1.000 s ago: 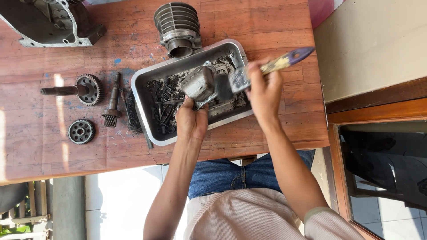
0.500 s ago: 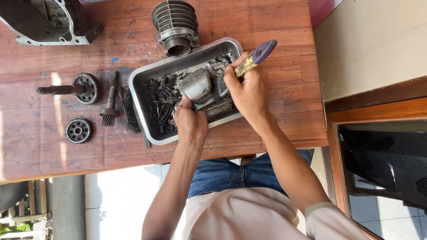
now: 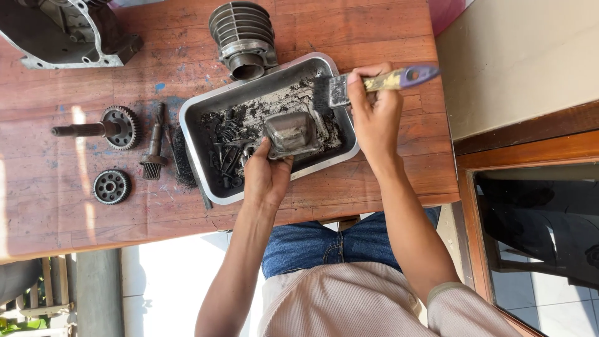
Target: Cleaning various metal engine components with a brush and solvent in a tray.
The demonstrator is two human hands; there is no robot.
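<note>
Centrally: left hand [image 3: 267, 178] fingers grip metal cover [image 3: 291, 132] over steel tray [image 3: 206, 112]; right hand [image 3: 373, 112] fingers clasp paintbrush [image 3: 380, 81], bristles just right of cover, handle pointing right.

Purple-and-yellow paintbrush handle [image 3: 399, 77], grey metal tray [image 3: 206, 109], reddish-brown table [image 3: 374, 31]

Bright daylight, sharp focus, no motion blur. Sun patches blow out the worktop [image 3: 75, 187] left edge. Doorway lower right sits in deep shadow.
</note>
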